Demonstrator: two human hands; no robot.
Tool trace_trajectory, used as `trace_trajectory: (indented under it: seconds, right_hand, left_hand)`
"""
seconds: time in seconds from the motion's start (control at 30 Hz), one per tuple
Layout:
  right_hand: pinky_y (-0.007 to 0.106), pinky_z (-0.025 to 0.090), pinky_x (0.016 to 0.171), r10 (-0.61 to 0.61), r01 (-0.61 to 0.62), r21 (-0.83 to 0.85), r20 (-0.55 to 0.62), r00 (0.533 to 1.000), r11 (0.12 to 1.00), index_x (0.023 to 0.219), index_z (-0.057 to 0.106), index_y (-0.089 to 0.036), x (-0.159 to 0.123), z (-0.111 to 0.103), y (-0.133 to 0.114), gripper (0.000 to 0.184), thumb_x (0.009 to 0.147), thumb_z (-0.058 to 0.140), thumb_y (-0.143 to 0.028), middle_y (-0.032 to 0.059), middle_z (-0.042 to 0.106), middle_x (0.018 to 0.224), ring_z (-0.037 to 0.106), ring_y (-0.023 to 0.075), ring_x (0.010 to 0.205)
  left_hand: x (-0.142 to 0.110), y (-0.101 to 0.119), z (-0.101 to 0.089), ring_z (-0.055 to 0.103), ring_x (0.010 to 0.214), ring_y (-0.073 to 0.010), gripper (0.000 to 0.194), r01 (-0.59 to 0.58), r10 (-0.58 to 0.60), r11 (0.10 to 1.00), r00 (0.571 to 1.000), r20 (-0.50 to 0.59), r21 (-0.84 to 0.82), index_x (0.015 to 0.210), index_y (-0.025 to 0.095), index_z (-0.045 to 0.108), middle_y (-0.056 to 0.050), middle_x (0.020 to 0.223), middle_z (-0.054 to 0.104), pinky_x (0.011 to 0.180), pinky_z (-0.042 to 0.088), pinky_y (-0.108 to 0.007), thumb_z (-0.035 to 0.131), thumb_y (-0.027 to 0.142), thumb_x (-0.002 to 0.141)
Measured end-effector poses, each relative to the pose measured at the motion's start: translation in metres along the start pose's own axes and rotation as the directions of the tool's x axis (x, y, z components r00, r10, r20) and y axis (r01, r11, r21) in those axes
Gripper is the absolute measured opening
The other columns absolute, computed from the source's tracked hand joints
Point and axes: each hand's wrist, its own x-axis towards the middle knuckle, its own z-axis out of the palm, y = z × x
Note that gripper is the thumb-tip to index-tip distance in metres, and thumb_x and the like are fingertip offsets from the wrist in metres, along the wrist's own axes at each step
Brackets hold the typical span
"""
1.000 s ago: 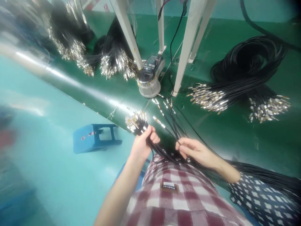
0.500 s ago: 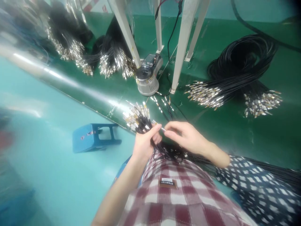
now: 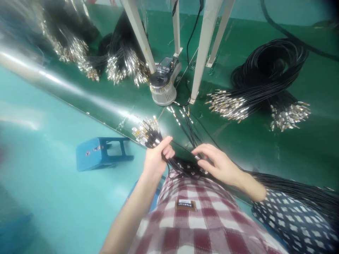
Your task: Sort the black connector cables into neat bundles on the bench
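Note:
My left hand (image 3: 156,158) is closed around a bunch of thin black cables (image 3: 147,132) whose metal plug ends fan out up and to the left, over the edge of the green table (image 3: 246,144). My right hand (image 3: 215,164) rests at the table's near edge with its fingers pinched on black cables (image 3: 185,164) that run across my lap to the right. A few loose cables with metal ends (image 3: 182,118) lie on the table just beyond both hands.
A round grey device (image 3: 162,88) stands between white frame legs (image 3: 203,53). Coiled black cable bundles with metal plugs lie at the right (image 3: 254,88) and the back left (image 3: 124,63). A blue stool (image 3: 100,153) stands on the teal floor to the left.
My right hand drew back from beside the left hand's bundle, to the right and toward me, onto the cables at the table edge. My left hand kept its grip.

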Motion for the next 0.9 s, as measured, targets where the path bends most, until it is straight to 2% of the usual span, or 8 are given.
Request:
trace_trajectory:
  seconds: [0.1, 0.2, 0.37, 0.53, 0.63, 0.73, 0.83, 0.9]
  right_hand:
    - [0.026, 0.042, 0.067, 0.081, -0.087, 0.082, 0.074, 0.994, 0.993, 0.084, 0.058, -0.020, 0.022, 0.002, -0.015, 0.029, 0.100, 0.036, -0.031, 0.0000, 0.064, 0.072, 0.059, 0.0132, 0.068]
    - [0.023, 0.037, 0.059, 0.157, -0.160, 0.133, 0.030, 0.987, 0.978, 0.077, 0.054, -0.020, 0.041, 0.013, -0.026, 0.031, 0.100, 0.035, -0.030, -0.0046, 0.053, 0.053, 0.052, 0.0109, 0.051]
    - [0.023, 0.033, 0.059, 0.152, -0.153, -0.036, -0.021, 0.988, 0.988, 0.075, 0.056, -0.019, 0.063, 0.033, -0.034, 0.031, 0.099, 0.040, -0.029, -0.0005, 0.061, 0.065, 0.054, 0.0117, 0.058]
    - [0.024, 0.040, 0.070, 0.033, -0.023, -0.049, 0.210, 0.977, 0.999, 0.088, 0.068, -0.019, 0.061, 0.018, -0.002, 0.031, 0.099, 0.043, -0.035, 0.0035, 0.066, 0.089, 0.060, 0.0138, 0.080]
    - [0.022, 0.044, 0.071, 0.124, -0.117, -0.041, 0.359, 0.925, 0.992, 0.096, 0.071, -0.021, 0.079, 0.009, 0.026, 0.036, 0.100, 0.041, -0.040, 0.0026, 0.069, 0.096, 0.063, 0.0120, 0.081]
    - [0.026, 0.046, 0.073, 0.380, -0.315, -0.326, 0.159, 0.911, 0.891, 0.097, 0.071, -0.018, 0.122, 0.018, 0.052, 0.038, 0.097, 0.046, -0.046, 0.0069, 0.071, 0.097, 0.065, 0.0171, 0.083]
    - [0.034, 0.045, 0.077, 0.449, -0.405, -0.435, -0.003, 0.894, 0.804, 0.102, 0.068, -0.009, 0.159, 0.036, 0.070, 0.032, 0.091, 0.057, -0.038, 0.0182, 0.068, 0.105, 0.064, 0.0268, 0.093]
    - [0.034, 0.045, 0.077, 0.459, -0.427, -0.465, -0.049, 0.887, 0.776, 0.100, 0.068, -0.009, 0.168, 0.044, 0.078, 0.024, 0.091, 0.054, -0.027, 0.0186, 0.068, 0.104, 0.065, 0.0276, 0.093]
  left_hand:
    - [0.000, -0.001, 0.001, 0.032, 0.039, -0.0036, 0.021, -0.022, 0.022, 1.000, 0.999, 0.029, 0.007, 0.079, 0.011, 0.063, 0.010, 0.045, 0.032, 0.044, 0.027, -0.020, 0.078, 0.023, 0.072]
    - [0.001, -0.001, 0.000, 0.034, 0.041, -0.0045, 0.031, -0.012, 0.010, 1.000, 0.997, 0.071, 0.016, 0.099, 0.011, 0.066, 0.010, 0.046, 0.035, 0.045, 0.029, -0.020, 0.077, 0.027, 0.074]
    - [0.008, 0.003, -0.005, 0.039, 0.040, -0.0050, 0.027, 0.057, -0.062, 0.995, 0.996, 0.063, 0.088, 0.088, 0.008, 0.069, 0.007, 0.046, 0.043, 0.045, 0.031, -0.022, 0.079, 0.027, 0.071]
    - [0.021, 0.001, -0.021, 0.039, 0.038, -0.0031, 0.026, 0.076, -0.076, 0.997, 0.995, -0.070, -0.004, 0.069, 0.009, 0.063, 0.002, 0.054, 0.054, 0.043, 0.030, -0.022, 0.082, 0.026, 0.065]
    - [0.030, -0.002, -0.029, 0.039, 0.039, -0.0024, 0.024, 0.072, -0.077, 0.996, 0.991, -0.106, -0.048, 0.067, 0.010, 0.063, -0.001, 0.064, 0.060, 0.043, 0.032, -0.022, 0.082, 0.025, 0.066]
    - [0.035, -0.001, -0.031, 0.051, 0.052, -0.0068, 0.024, 0.108, -0.115, 0.991, 0.989, -0.092, -0.073, 0.069, 0.010, 0.064, -0.002, 0.072, 0.062, 0.049, 0.042, -0.023, 0.082, 0.025, 0.066]
    - [0.035, 0.002, -0.028, 0.062, 0.072, -0.0153, 0.027, 0.145, -0.152, 0.986, 0.985, -0.084, -0.086, 0.068, 0.010, 0.063, -0.004, 0.074, 0.063, 0.069, 0.053, -0.030, 0.081, 0.030, 0.068]
    - [0.035, 0.003, -0.026, 0.064, 0.073, -0.0178, 0.028, 0.157, -0.162, 0.984, 0.985, -0.058, -0.087, 0.067, 0.012, 0.061, -0.002, 0.067, 0.061, 0.080, 0.054, -0.036, 0.079, 0.033, 0.072]
